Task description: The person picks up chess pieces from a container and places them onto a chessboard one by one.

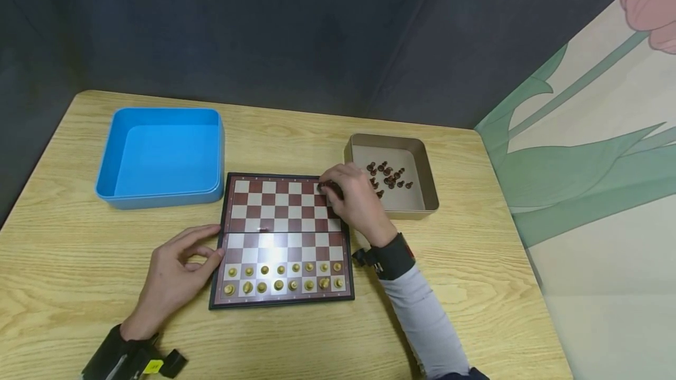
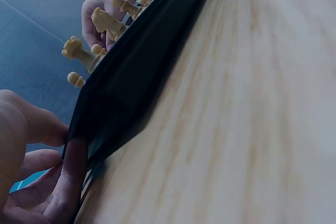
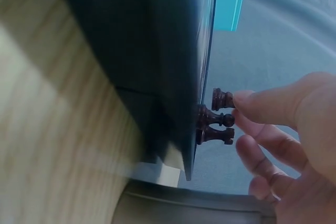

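My right hand (image 1: 356, 195) is over the far right corner of the chessboard (image 1: 282, 240). Between thumb and fingertips it pinches a dark brown chess piece (image 3: 223, 99), base outward; its top is hidden, so its kind cannot be told. Close beside it, a dark pawn (image 3: 218, 118) and a dark rook (image 3: 216, 135) stand on the board. My left hand (image 1: 174, 271) rests at the board's left edge, thumb and fingertips touching the rim. Along the near side, two rows of cream-gold chess pieces (image 1: 278, 284) stand upright.
Right of the board, a beige box (image 1: 417, 207) holds several dark chess pieces (image 1: 391, 180). At the back left sits a blue box (image 1: 158, 198). The wooden table (image 1: 459, 286) meets a dark partition (image 1: 274, 34) behind and a flower-painted wall (image 1: 597, 169) at right.
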`<state>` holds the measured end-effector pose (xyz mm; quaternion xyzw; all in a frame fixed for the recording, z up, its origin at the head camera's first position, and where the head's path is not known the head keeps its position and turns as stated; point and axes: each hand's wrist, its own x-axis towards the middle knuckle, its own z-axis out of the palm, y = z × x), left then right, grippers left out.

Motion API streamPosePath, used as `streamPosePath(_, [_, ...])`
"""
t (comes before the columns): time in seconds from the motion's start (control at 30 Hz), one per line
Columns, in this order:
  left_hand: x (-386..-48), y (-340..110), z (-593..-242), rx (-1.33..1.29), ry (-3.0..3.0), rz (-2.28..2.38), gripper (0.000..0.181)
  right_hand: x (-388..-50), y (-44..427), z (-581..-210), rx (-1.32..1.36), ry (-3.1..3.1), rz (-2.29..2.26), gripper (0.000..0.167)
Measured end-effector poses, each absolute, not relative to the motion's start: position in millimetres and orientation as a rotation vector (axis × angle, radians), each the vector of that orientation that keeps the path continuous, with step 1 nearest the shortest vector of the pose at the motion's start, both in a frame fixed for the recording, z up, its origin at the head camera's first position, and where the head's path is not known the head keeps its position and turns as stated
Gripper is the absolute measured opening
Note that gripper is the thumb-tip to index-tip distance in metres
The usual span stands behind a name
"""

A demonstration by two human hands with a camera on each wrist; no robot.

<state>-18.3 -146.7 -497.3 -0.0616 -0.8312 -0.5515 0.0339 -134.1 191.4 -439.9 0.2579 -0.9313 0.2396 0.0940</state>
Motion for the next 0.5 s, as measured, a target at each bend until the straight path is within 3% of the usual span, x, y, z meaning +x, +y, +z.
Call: streamPosePath(0.5, [-18.5,-146.6,-498.0,-0.190,-2.550,-1.682,0.046,-133.3,190.0,-440.9,0.759,-2.777,0.694,0.015])
